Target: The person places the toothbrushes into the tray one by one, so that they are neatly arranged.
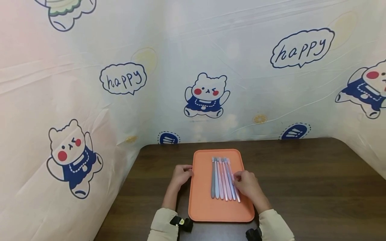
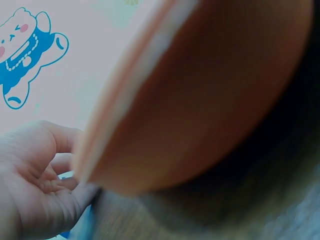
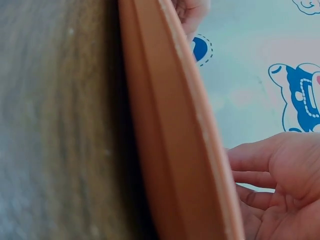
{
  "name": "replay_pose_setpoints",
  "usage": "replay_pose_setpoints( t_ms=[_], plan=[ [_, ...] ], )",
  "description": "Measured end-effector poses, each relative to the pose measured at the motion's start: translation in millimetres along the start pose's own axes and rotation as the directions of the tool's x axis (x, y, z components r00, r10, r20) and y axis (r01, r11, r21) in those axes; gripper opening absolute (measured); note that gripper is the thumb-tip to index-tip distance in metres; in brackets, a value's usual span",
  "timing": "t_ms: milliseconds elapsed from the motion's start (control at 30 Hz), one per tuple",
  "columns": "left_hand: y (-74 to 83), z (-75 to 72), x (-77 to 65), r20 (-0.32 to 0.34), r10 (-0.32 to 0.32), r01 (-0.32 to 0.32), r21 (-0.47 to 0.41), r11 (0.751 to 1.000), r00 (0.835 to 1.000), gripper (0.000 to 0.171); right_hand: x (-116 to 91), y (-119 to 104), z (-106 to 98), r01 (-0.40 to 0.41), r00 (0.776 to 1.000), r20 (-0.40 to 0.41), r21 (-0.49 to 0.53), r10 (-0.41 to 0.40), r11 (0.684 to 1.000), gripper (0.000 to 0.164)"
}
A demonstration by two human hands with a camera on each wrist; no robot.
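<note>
Several toothbrushes with slim handles (image 1: pixel 221 187) in grey, pale blue, pink and lavender lie side by side on an orange tray (image 1: pixel 208 212), heads toward the far end. At the tray's left rim my left hand (image 1: pixel 182 175) grips the edge between thumb and fingers; the left wrist view has this hand (image 2: pixel 37 180) beside the rim. Over the right side of the tray, my right hand (image 1: pixel 248 184) pinches the rightmost pink toothbrush (image 1: pixel 237 194) along its handle. In the right wrist view the tray wall (image 3: pixel 175 130) hides the fingertips of that hand (image 3: pixel 280 185).
The tray rests on a dark wooden table (image 1: pixel 301 180). Behind and at both sides hangs a pale sheet (image 1: pixel 241 43) printed with bears and the word "happy". A black wrist camera (image 1: pixel 187 225) sits at the left sleeve, another (image 1: pixel 254 234) at the right.
</note>
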State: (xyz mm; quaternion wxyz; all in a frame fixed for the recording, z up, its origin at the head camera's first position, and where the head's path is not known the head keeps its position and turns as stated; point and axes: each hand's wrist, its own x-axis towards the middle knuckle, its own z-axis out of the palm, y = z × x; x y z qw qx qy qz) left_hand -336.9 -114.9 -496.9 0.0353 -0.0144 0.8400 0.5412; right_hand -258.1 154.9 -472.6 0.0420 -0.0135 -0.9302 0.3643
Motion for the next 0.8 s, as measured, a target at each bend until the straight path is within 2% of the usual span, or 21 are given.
replay_pose_setpoints(
  t_ms=[167, 333, 433, 667, 800],
  plan=[
    [-0.4, -0.9, 0.5, 0.007, -0.003, 0.003, -0.005, 1.0, 1.0, 0.037, 0.2, -2.3, -2.8, 0.002, 1.0, 0.009, 0.012, -0.002, 1.0, 0.021],
    [-1.5, -4.9, 1.5, 0.002, 0.008, -0.009, 0.009, 1.0, 1.0, 0.038, -0.3, -5.4, -3.5, -0.02, 0.998, 0.058, 0.095, 0.014, 0.995, 0.028],
    [-2.6, -6.0, 0.6, 0.0, 0.007, -0.007, 0.022, 1.0, 1.0, 0.038, -0.8, -3.0, -2.4, -0.008, 0.997, 0.082, 0.138, -0.003, 0.99, 0.028],
    [0.0, -3.8, -6.2, 0.058, 0.032, -0.029, -0.044, 0.999, 0.998, 0.039, -1.8, 3.2, -8.7, -0.002, 0.994, 0.105, 0.182, -0.018, 0.983, 0.029],
    [3.7, -8.0, -9.1, 0.085, 0.07, -0.068, -0.023, 0.997, 0.994, 0.039, -2.5, 6.6, -13.4, 0.007, 0.993, 0.114, 0.211, -0.031, 0.978, 0.031]
  ],
)
